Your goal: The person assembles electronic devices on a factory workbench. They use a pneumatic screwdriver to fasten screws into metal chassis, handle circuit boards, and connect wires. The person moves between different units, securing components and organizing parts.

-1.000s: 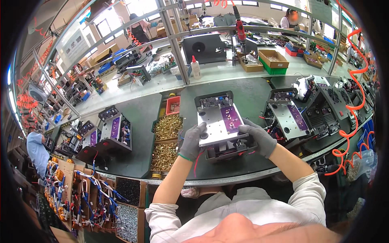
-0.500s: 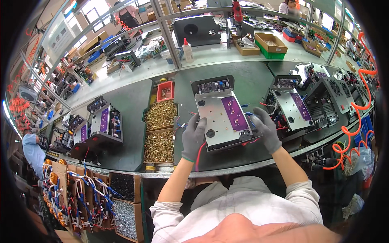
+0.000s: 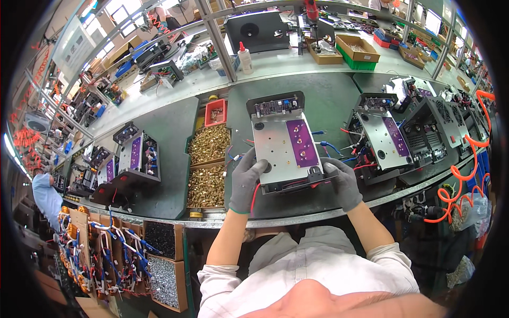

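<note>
Directly before me on the green bench mat lies a metal chassis, with a purple circuit board on its plate and a black end panel standing at its far end. My left hand, in a grey glove, grips the chassis by its near left side, thumb on top of the plate. At the near right corner my right hand, gloved alike, closes on the edge with its thumb on top. Fingers beneath the chassis are hidden. Blue wires stick out on its right, and a red wire hangs by my left hand.
Left of the chassis are bins of brass fasteners and a red tray. Similar units stand to the right and left. A white bottle and red power screwdriver are behind. An orange coiled hose hangs right.
My right hand has come off the wires at the chassis's right side and moved nearer to me, onto the near right corner. The chassis sits slightly farther left, my left hand still on it.
</note>
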{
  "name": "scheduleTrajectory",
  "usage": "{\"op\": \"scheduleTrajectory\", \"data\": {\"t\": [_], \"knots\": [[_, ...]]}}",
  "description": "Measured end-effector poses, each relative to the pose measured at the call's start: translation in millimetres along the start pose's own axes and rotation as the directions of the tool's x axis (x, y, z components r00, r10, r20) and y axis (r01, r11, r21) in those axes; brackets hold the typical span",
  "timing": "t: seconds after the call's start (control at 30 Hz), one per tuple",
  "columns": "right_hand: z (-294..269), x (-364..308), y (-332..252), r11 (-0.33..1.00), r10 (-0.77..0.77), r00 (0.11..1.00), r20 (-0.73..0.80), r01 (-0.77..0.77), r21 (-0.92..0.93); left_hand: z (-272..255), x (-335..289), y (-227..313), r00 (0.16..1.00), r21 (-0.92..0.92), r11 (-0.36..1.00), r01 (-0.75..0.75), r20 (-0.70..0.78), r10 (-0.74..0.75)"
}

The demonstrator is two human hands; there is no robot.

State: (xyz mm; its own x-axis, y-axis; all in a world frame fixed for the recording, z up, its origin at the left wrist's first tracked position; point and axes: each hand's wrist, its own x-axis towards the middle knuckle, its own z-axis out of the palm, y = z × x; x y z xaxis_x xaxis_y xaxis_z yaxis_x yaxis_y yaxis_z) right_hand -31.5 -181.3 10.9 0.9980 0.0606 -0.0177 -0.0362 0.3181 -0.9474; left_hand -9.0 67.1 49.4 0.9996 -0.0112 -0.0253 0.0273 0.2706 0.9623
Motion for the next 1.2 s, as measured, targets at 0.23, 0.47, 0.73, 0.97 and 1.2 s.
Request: {"op": "scheduleTrajectory", "data": {"t": [0.23, 0.47, 0.73, 0.97, 1.2], "knots": [[2, -44, -7, 0.965, -0.124, 0.969, -0.215, 0.067, -0.253, 8, -12, 5, 0.999, 0.051, 0.998, -0.044, 0.001, 0.044], [-135, -177, 64, 0.966, 0.113, 0.629, -0.769, -0.251, -0.064, -25, -54, 5, 0.986, 0.321, 0.947, -0.017, 0.165, -0.038], [-395, -230, 130, 0.906, -0.401, 0.34, -0.851, 0.012, -0.423, -112, -47, -9, 0.965, 0.33, 0.916, 0.228, 0.051, -0.259], [-360, -216, 100, 0.867, -0.266, 0.606, -0.75, -0.19, -0.461, -190, -15, -26, 0.969, 0.979, 0.028, 0.203, -0.205, 0.138], [-300, -206, 57, 0.861, -0.319, 0.638, -0.701, -0.113, -0.495, -171, -35, -13, 0.886, 0.986, -0.036, 0.16, -0.128, 0.446]]}}
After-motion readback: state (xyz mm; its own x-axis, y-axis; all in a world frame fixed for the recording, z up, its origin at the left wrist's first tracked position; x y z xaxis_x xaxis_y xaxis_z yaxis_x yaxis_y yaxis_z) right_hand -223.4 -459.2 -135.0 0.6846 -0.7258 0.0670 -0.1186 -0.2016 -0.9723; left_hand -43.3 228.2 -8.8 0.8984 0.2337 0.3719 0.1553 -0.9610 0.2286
